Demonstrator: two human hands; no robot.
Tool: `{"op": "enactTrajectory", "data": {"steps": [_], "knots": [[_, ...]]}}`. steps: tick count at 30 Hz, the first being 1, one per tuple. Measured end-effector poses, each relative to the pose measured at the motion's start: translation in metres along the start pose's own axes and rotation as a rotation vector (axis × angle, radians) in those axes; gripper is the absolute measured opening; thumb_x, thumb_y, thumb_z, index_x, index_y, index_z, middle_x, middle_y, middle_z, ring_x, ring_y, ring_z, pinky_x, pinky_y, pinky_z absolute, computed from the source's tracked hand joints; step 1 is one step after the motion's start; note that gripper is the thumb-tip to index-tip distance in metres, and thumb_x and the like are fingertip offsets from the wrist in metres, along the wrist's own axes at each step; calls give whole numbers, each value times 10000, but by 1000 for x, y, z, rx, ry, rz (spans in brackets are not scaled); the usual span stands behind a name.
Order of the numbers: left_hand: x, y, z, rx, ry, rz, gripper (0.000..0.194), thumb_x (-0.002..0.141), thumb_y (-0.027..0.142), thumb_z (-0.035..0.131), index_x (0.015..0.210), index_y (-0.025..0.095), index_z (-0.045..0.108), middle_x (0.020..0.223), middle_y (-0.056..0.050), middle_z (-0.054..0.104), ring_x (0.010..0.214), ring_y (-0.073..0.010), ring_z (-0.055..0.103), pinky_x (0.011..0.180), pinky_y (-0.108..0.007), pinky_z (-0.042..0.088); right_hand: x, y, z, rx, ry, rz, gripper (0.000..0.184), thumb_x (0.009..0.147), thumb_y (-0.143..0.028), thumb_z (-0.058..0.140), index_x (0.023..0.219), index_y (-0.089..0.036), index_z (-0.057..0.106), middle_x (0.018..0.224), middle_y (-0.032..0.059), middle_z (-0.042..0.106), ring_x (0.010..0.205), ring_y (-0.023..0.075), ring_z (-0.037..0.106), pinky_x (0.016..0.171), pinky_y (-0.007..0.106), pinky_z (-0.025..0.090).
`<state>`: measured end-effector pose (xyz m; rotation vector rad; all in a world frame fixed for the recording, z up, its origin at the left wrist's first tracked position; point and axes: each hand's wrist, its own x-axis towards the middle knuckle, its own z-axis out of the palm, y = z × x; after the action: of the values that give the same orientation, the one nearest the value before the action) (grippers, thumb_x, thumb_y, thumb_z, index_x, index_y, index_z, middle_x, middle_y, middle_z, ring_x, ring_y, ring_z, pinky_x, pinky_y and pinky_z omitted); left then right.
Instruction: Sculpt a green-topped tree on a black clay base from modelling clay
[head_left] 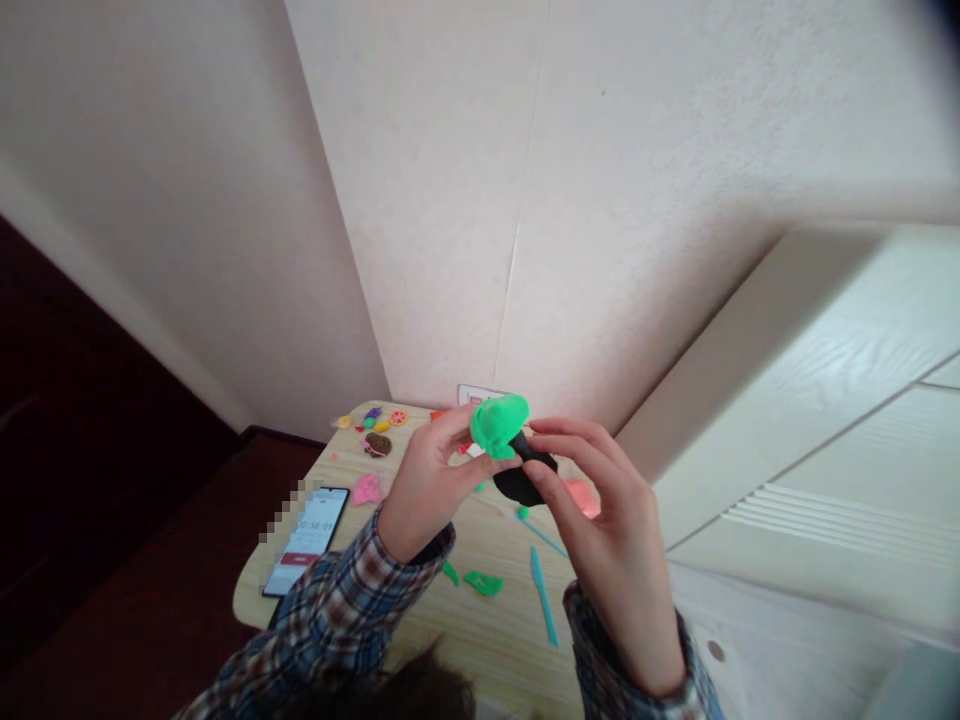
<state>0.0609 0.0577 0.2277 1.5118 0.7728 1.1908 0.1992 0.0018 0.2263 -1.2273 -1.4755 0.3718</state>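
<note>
Above the table, my left hand [439, 470] is closed around a bright green clay piece [501, 420] with a rounded, smooth top. My right hand [607, 485] pinches a dark black piece, which looks like clay [519, 487], between thumb and fingers. The black piece touches or lies just behind the lower right of the green one; whether they are joined I cannot tell. Flat green clay scraps [484, 583] lie on the table below my hands. A blue plastic clay knife [544, 597] and a thin blue stick tool [541, 530] with green at its tip lie under my right hand.
The wooden table [412, 640] stands against the wall. On its left are a phone [309, 540], a pink clay lump [367, 489], a brown clay piece [377, 445] and several small colourful pieces. Salmon-coloured clay [582, 497] sits behind my right hand. A white cabinet [810, 420] stands right.
</note>
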Motion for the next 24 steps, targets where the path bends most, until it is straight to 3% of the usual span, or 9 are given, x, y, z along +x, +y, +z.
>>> {"op": "enactTrajectory", "data": {"steps": [6,13,19,24], "knots": [[-18,2,-8,-126,-9,-77,302,581,309,812,731,154,602,798,-6,618,774,-150,578,757,-283,456,-19,9,14,427,-156,157,95,807,-326,624,813,-245,671,1024,44,656,981,215,580,868,382,457],[-70,-34,-14,-106,-60,-194,161,659,235,743,781,158,670,833,-14,653,868,-172,592,839,-302,442,-75,42,34,700,-199,395,93,727,-321,701,758,-233,697,917,15,650,910,179,587,807,314,469],[-104,-52,-23,-100,-94,-260,167,667,227,732,815,150,708,885,-40,702,886,-184,608,850,-311,451,-107,47,42,627,-209,367,110,709,-349,719,705,-239,733,912,24,676,940,193,597,853,337,460],[-110,-56,-27,-115,-36,-228,244,652,239,758,872,148,708,893,-45,713,903,-191,620,849,-320,468,-111,38,42,376,-208,202,263,865,-407,534,841,-241,737,1003,54,683,992,208,597,897,377,442]]}}
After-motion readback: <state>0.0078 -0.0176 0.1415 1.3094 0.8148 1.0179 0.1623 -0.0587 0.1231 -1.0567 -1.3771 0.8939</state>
